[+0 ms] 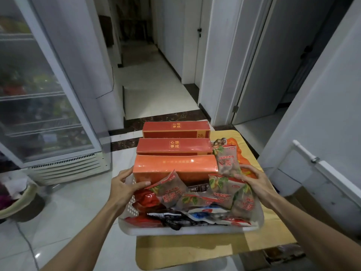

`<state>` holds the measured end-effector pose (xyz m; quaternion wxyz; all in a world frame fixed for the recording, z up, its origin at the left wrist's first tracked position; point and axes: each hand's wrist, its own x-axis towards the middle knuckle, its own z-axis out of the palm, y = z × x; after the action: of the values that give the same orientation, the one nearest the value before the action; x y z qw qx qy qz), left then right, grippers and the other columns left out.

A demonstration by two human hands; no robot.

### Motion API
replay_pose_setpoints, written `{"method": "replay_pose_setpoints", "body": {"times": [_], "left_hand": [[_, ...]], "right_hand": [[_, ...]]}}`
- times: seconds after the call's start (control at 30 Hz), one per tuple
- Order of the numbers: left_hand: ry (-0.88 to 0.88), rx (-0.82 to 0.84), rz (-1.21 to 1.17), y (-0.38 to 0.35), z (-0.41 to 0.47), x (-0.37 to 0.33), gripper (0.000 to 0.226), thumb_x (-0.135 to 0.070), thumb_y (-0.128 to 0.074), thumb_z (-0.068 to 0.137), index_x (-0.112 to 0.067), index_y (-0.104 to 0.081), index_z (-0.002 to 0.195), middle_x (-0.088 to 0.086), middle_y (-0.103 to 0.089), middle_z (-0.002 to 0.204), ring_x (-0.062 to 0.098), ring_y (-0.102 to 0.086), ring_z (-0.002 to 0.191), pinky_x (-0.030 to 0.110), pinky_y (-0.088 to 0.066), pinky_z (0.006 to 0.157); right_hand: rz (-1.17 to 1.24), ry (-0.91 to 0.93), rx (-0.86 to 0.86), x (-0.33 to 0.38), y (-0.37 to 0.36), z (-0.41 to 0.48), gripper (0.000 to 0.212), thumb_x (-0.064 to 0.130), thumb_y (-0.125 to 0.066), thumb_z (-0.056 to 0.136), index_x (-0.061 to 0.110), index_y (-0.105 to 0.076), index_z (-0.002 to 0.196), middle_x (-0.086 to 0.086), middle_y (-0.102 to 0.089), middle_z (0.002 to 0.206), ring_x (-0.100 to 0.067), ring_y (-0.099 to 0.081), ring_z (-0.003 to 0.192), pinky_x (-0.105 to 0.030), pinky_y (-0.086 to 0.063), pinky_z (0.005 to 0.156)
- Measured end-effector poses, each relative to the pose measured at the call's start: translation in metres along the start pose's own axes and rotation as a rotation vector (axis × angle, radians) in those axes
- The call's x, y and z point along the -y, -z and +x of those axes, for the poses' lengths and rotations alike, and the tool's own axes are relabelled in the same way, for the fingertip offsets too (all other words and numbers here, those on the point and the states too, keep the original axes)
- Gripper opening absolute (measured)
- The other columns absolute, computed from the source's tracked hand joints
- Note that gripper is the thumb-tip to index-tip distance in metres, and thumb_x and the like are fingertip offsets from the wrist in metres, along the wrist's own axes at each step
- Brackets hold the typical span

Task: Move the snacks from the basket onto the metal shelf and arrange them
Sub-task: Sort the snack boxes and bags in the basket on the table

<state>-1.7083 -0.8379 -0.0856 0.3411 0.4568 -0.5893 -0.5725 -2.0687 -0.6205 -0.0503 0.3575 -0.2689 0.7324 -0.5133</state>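
Observation:
A white plastic basket (185,230) sits on a small wooden table (195,249) in front of me. Three orange boxes lie across it in a row: far (175,129), middle (173,146) and near (175,166). Several brown-and-red snack pouches (220,192) and darker packets (175,218) are piled at the front. My left hand (125,184) grips the left end of the near orange box, thumb on its front face. My right hand (254,178) pinches the bottom of an upright brown snack pouch (227,160) at the basket's right side. The metal shelf is not in view.
A glass-door refrigerator (39,94) stands at the left, with a round bin (17,202) on the floor below it. A tiled hallway (152,79) runs ahead. White doors and a white cabinet (322,153) close off the right side.

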Motion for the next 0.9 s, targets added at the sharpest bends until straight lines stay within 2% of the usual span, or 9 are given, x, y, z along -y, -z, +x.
{"method": "replay_pose_setpoints", "body": {"times": [0.2,0.37,0.5,0.8,0.9], "left_hand": [[0.022,-0.011,0.007,-0.015,0.013,0.015,0.096,-0.047,-0.098,0.031,-0.022,-0.069,0.12,0.0,-0.063,0.121,0.026,-0.06,0.114,0.049,-0.057,0.087],[0.015,-0.007,0.018,-0.022,0.025,0.016,0.091,-0.047,-0.098,0.034,-0.027,-0.07,0.118,0.002,-0.065,0.121,0.027,-0.061,0.114,0.051,-0.057,0.087],[0.007,-0.034,0.007,-0.031,0.026,0.014,0.095,-0.048,-0.096,0.033,-0.023,-0.069,0.121,0.002,-0.062,0.123,0.025,-0.059,0.114,0.049,-0.057,0.087],[0.04,-0.043,0.004,-0.035,0.029,0.014,0.09,-0.046,-0.097,0.037,-0.026,-0.069,0.12,0.005,-0.065,0.123,0.025,-0.062,0.113,0.046,-0.059,0.084],[0.044,-0.04,0.005,-0.035,0.029,0.013,0.089,-0.046,-0.097,0.037,-0.027,-0.069,0.12,0.005,-0.065,0.123,0.026,-0.062,0.114,0.047,-0.058,0.085]], "right_hand": [[0.017,-0.055,0.012,-0.025,0.005,0.028,0.057,0.035,-0.083,0.062,0.025,-0.066,0.115,-0.012,-0.067,0.111,-0.032,-0.072,0.088,-0.046,-0.061,0.069],[0.004,-0.065,0.007,-0.026,0.006,0.04,0.057,0.036,-0.081,0.062,0.025,-0.065,0.116,-0.011,-0.066,0.111,-0.031,-0.071,0.088,-0.037,-0.059,0.061],[0.009,-0.05,0.009,-0.018,0.009,0.053,0.058,0.034,-0.08,0.061,0.022,-0.065,0.116,-0.009,-0.064,0.112,-0.031,-0.07,0.09,-0.034,-0.057,0.059],[-0.002,-0.052,0.025,-0.021,0.012,0.064,0.061,0.037,-0.081,0.06,0.024,-0.065,0.117,-0.006,-0.064,0.112,-0.029,-0.068,0.095,-0.038,-0.058,0.067],[-0.007,-0.056,0.023,-0.021,0.012,0.064,0.059,0.04,-0.081,0.059,0.027,-0.066,0.115,-0.002,-0.062,0.114,-0.029,-0.066,0.099,-0.046,-0.058,0.078]]}}
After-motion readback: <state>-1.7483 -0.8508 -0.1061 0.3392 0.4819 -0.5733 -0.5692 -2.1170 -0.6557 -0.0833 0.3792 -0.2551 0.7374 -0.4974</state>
